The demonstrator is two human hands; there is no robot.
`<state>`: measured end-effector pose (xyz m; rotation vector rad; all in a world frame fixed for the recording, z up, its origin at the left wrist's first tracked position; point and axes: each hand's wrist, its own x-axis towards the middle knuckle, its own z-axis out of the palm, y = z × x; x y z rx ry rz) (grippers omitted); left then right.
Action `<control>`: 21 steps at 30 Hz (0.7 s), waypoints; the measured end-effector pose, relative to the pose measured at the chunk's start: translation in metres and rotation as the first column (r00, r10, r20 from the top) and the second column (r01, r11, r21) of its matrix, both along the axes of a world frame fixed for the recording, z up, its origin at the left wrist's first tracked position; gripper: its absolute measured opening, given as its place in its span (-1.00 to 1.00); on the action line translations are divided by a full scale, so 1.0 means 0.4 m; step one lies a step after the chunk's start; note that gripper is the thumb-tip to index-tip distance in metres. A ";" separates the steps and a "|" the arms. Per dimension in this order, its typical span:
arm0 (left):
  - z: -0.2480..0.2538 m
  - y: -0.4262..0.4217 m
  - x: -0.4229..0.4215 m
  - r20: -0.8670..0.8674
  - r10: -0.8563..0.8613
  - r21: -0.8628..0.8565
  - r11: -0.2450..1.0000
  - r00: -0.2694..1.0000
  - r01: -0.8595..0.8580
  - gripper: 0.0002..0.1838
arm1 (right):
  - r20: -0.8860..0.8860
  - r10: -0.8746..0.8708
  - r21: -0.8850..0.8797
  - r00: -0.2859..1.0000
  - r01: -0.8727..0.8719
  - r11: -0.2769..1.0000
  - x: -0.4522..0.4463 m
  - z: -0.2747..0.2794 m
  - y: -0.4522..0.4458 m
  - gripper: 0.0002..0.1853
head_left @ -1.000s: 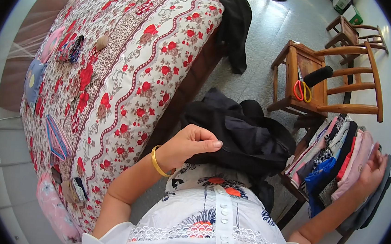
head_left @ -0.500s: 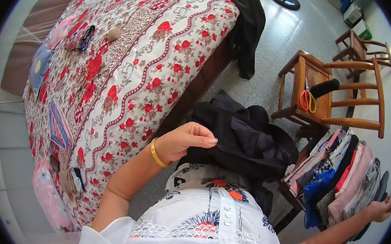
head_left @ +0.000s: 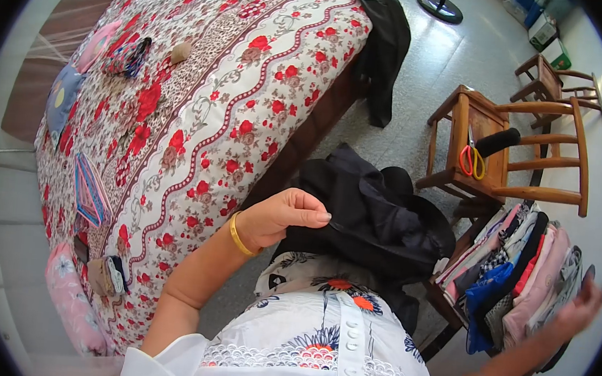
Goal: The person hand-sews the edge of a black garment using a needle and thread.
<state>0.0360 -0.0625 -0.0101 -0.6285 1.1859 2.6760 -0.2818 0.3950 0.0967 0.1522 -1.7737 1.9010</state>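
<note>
Over my lap lies a black garment [head_left: 385, 210]. My left hand [head_left: 291, 217], with a gold bangle at the wrist, is pinched closed above the garment's near left side; anything between thumb and finger is too small to make out. Out at the far right, my right hand [head_left: 581, 307] is beside the stack of folded clothes [head_left: 522, 279], over its grey pieces. Its fingers are blurred, and whether they hold anything is unclear. Red and yellow scissors [head_left: 472, 161] and a black roll [head_left: 497, 142] rest on the wooden chair [head_left: 489, 118].
A bed with a floral cover [head_left: 253, 83] fills the left side, with small folded items and pillows on it. Black cloth [head_left: 384, 52] hangs off its corner. A second wooden chair [head_left: 543, 80] and a round black stand base [head_left: 440, 8] are farther back.
My right hand moved outward and down along the clothes stack, then slightly back up. My left hand stays pinched. The view has shifted, so the chair and bed appear lower and farther right.
</note>
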 end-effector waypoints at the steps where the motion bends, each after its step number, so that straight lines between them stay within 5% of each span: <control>1: 0.008 0.006 -0.008 -0.004 -0.012 0.002 1.000 1.000 0.012 -0.94 | 0.121 0.107 0.016 0.987 -0.110 0.994 0.023 -0.043 -0.068 -0.90; 2: 0.020 0.014 -0.017 -0.017 -0.053 -0.039 0.998 0.998 0.053 -0.91 | 0.243 0.195 -0.072 0.950 -0.183 0.980 0.210 0.003 -0.391 -0.90; 3: 0.030 0.022 -0.024 -0.029 -0.095 -0.079 0.993 0.995 0.093 -0.87 | 0.256 0.315 0.034 0.914 -0.335 0.942 0.201 -0.094 -0.390 -0.87; 4: 0.036 0.030 -0.030 -0.030 -0.108 -0.077 0.991 0.994 0.105 -0.87 | 0.252 0.612 0.206 0.750 -0.660 0.723 0.223 -0.180 -0.416 -0.87; 6: 0.047 0.040 -0.038 -0.035 -0.141 -0.103 0.985 0.989 0.137 -0.84 | 0.544 0.707 -0.136 0.451 -0.785 0.605 0.361 -0.179 -0.602 -0.93; 9: 0.065 0.051 -0.036 -0.004 -0.145 -0.141 0.980 0.989 0.143 -0.84 | 0.539 0.836 -0.252 0.103 -0.928 0.276 0.454 -0.224 -0.694 -0.92; 10: 0.069 0.052 -0.033 0.000 -0.142 -0.145 0.979 0.990 0.140 -0.84 | 0.501 0.847 0.012 0.181 -0.979 0.202 0.467 -0.238 -0.709 -0.91; 16: 0.075 0.055 -0.022 0.024 -0.217 -0.172 0.961 0.976 0.218 -0.88 | 0.580 0.811 -0.081 0.074 -0.986 0.147 0.460 -0.233 -0.684 -0.91; 21: 0.089 0.068 -0.046 0.084 -0.370 -0.193 0.905 0.925 0.380 -0.92 | 0.687 0.719 -0.130 -0.108 -0.991 -0.025 0.419 -0.198 -0.633 -0.89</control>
